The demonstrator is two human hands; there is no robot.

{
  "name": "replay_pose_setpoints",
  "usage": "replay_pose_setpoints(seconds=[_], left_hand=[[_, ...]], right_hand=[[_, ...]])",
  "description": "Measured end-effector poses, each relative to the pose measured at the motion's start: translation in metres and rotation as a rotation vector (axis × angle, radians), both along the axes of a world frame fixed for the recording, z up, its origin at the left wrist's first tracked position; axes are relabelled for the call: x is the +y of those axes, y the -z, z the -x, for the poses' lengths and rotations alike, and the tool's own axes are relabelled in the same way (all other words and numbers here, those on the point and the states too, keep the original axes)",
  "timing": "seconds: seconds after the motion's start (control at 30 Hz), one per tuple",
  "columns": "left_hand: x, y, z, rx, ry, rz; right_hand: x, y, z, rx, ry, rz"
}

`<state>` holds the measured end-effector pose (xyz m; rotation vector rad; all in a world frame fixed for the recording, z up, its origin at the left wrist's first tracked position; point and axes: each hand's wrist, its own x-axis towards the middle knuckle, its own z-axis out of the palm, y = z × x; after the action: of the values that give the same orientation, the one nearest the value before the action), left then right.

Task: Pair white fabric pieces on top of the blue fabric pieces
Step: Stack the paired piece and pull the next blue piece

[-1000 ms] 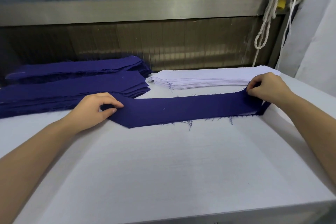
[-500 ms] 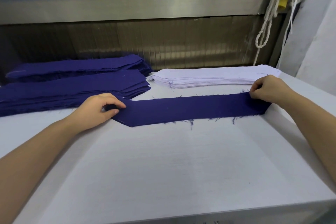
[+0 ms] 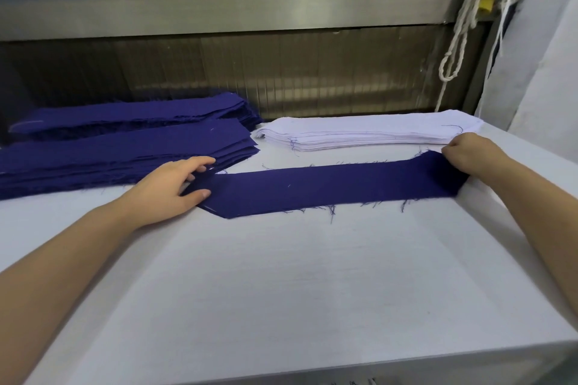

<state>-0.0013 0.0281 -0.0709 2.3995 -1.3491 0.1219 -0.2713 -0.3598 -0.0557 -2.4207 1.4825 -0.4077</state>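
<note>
A single dark blue fabric strip (image 3: 328,187) lies flat across the white table (image 3: 281,291), its edges frayed. My left hand (image 3: 170,189) rests on its pointed left end with fingers stretched out, thumb on the cloth. My right hand (image 3: 469,155) pinches the strip's right end with curled fingers at the table's right side. Behind the strip sits a stack of white fabric pieces (image 3: 359,133). Two stacks of blue fabric pieces lie at the left, a near one (image 3: 119,156) and a far one (image 3: 134,112).
A metal panel (image 3: 281,72) runs along the back of the table. White ropes (image 3: 459,34) hang at the back right beside a pale padded surface (image 3: 550,72). The table's front edge runs along the bottom.
The strip has been pulled a little nearer and laid flat. My left hand's fingers have uncurled from a pinch and now lie on the strip. My right hand still pinches its end.
</note>
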Motion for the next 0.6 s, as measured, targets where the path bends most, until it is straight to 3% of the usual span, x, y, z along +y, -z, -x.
replay_pose_setpoints(seconds=[0.17, 0.37, 0.5, 0.6], left_hand=[[-0.003, -0.002, 0.001, 0.074, -0.056, 0.011], [-0.006, -0.002, 0.004, 0.101, -0.043, 0.057], [-0.003, -0.004, 0.001, 0.162, -0.034, 0.21], [-0.002, -0.005, 0.0, 0.379, -0.013, 0.452]], right_hand=[[0.004, 0.0, 0.0, 0.044, -0.039, -0.036], [0.01, -0.001, -0.001, -0.036, -0.095, -0.008], [0.011, -0.002, -0.002, -0.164, -0.147, 0.05], [0.011, 0.0, -0.004, -0.319, -0.185, 0.04]])
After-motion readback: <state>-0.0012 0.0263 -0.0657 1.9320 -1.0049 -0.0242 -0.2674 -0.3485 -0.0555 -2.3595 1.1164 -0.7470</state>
